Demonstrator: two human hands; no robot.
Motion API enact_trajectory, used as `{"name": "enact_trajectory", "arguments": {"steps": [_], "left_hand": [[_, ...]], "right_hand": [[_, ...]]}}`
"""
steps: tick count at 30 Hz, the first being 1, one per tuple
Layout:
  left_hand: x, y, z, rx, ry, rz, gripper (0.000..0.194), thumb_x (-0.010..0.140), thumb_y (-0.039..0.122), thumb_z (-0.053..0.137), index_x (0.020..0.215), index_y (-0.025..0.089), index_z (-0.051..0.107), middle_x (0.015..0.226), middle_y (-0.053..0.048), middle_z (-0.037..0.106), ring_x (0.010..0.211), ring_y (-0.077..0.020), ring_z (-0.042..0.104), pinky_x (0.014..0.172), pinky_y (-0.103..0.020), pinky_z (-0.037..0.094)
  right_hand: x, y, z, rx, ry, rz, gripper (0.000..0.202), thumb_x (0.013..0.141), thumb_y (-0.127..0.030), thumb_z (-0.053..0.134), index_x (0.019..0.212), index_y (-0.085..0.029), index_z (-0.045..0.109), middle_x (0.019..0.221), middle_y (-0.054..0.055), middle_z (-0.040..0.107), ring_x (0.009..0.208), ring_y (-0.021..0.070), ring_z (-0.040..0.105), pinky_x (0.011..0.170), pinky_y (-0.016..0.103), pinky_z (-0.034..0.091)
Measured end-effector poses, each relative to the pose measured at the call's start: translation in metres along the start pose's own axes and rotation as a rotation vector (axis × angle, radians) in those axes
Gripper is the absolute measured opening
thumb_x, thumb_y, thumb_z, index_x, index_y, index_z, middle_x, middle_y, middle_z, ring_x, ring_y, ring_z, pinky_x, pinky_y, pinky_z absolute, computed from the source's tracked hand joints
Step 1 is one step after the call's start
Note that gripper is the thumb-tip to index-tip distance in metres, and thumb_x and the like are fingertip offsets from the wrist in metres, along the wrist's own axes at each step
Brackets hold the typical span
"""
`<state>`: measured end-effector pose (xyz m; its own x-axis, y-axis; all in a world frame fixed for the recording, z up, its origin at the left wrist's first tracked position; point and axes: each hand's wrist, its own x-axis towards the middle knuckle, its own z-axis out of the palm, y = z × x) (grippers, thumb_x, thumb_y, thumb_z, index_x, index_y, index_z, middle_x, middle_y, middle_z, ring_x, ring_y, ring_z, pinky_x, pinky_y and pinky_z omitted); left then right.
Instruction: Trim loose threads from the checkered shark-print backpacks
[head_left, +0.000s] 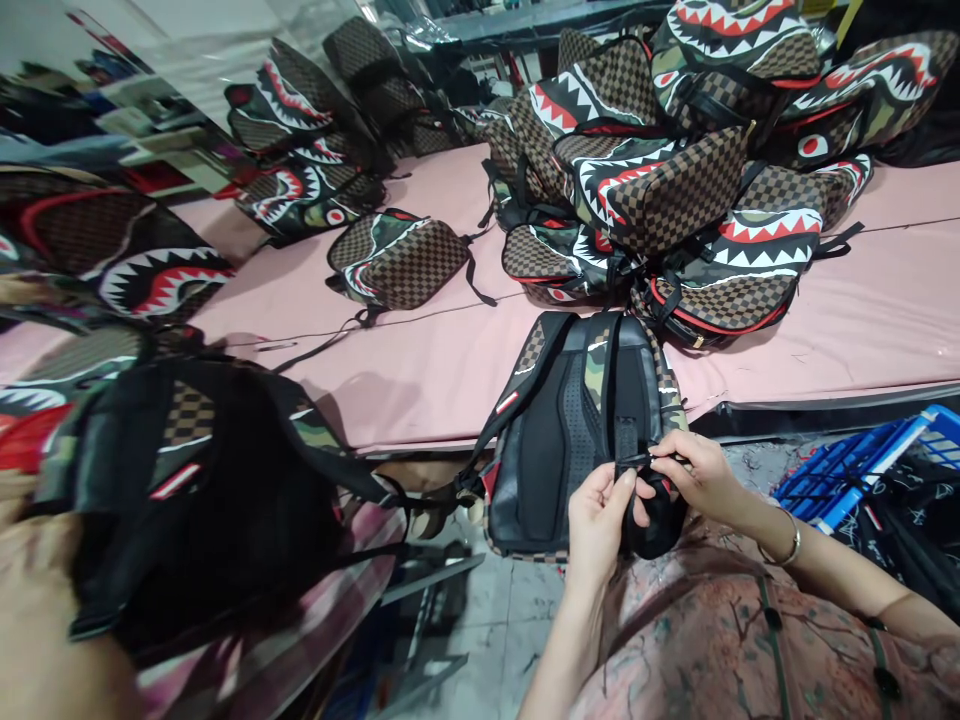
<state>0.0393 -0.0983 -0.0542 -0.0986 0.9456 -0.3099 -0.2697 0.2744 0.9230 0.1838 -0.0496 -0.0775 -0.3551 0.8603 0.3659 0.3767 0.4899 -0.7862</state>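
Observation:
A backpack point(540, 440) with black padded back and checkered and camouflage trim leans upright against the table edge, its back panel facing me. My left hand point(600, 515) is closed in a pinch on a thin black strap point(634, 462) low on the backpack's right side. Close beside it, my right hand point(694, 470) pinches the same strap from the right, fingertips nearly meeting the left ones. Whatever small fitting lies between the fingers is too small to make out. A shoulder strap point(598, 385) runs down the panel above my hands.
On the pink table point(442, 360) lie a single checkered backpack point(412, 260) and a pile of shark-mouth backpacks point(660, 190). At left, another person's hand point(37, 560) is at a black-backed backpack point(210, 500). A blue crate point(862, 470) stands on the floor at right.

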Motion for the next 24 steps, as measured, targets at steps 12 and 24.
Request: {"name": "enact_trajectory", "arguments": {"steps": [12,24], "left_hand": [[0.001,0.002,0.001,0.027,0.004,0.01,0.021,0.071,0.032,0.065,0.065,0.012,0.064,0.049,-0.001,0.057,0.041,-0.0075,0.047,0.047,-0.019,0.038],[0.002,0.003,0.011,-0.56,-0.354,-0.422,0.024,0.067,0.026,0.068,0.087,0.014,0.059,0.049,0.007,0.044,0.028,0.0027,0.022,0.028,-0.01,0.024]], "right_hand": [[0.001,0.002,0.002,-0.036,-0.019,-0.046,0.012,0.084,-0.024,0.048,0.081,-0.018,0.059,0.072,0.003,0.061,0.068,0.0144,0.056,0.063,0.026,0.043],[0.015,0.013,0.007,0.818,-0.051,0.521,0.033,0.071,-0.047,0.061,0.08,-0.018,0.05,0.055,-0.007,0.038,0.044,0.0058,0.033,0.041,0.019,0.028]]}}
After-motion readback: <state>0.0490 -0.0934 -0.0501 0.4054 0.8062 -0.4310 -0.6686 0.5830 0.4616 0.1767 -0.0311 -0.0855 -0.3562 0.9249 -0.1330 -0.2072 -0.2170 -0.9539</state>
